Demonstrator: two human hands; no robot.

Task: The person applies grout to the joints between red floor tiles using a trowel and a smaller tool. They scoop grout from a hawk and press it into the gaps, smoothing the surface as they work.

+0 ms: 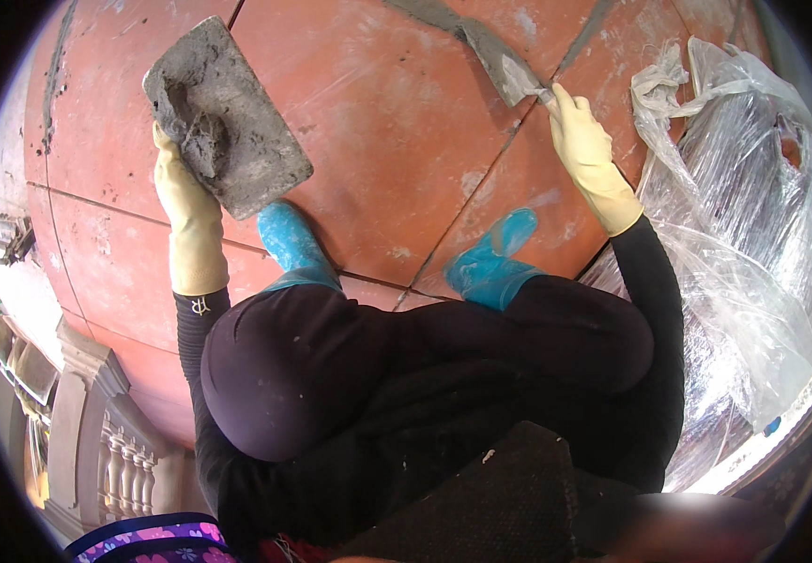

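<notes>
My left hand (188, 211), in a pale yellow rubber glove, grips a grey rectangular mortar board (260, 150) by its left edge; most of the fingers are hidden under it. A lump of wet grey mortar (204, 141) sits on the board's left half. Wrapped round a handle, my gloved right hand (582, 145) holds a pointed trowel (511, 80). The trowel's blade, smeared with grey mortar, lies low over the red floor tiles (378, 141), its tip at a strip of grey mortar (429, 13) along a joint.
My blue boots (295, 239) stand on the tiles between the hands. Crumpled clear plastic sheeting (735, 225) covers something on the right. At the lower left is a stone balustrade (124, 469). Open and mortar-filled joints cross the floor.
</notes>
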